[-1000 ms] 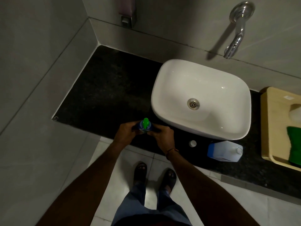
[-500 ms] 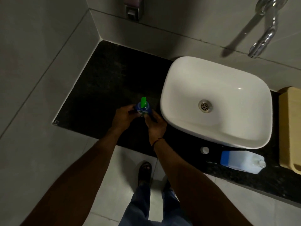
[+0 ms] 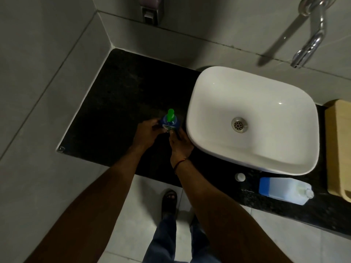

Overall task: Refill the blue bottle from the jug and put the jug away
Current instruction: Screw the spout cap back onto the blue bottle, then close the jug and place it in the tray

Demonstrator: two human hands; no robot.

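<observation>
The blue bottle [image 3: 169, 123] with a green pump top stands upright on the black counter [image 3: 117, 95], just left of the white basin. My left hand [image 3: 147, 132] wraps its left side and my right hand [image 3: 179, 144] holds its right and front. The jug [image 3: 284, 190], translucent white with a blue base end, lies on its side on the counter in front of the basin, its open neck pointing right. Its small white cap [image 3: 239, 177] rests on the counter to the jug's left.
The white basin [image 3: 252, 156] fills the counter's middle, with a chrome tap [image 3: 311, 33] on the wall above. A beige tray [image 3: 337, 149] sits at the right edge. A wall dispenser [image 3: 152, 10] hangs at the back. My sandalled foot [image 3: 169, 200] is on the tiled floor.
Both hands carried the blue bottle away from the counter's front edge and further onto the counter beside the basin. The view shifted left, so the jug and tray moved right.
</observation>
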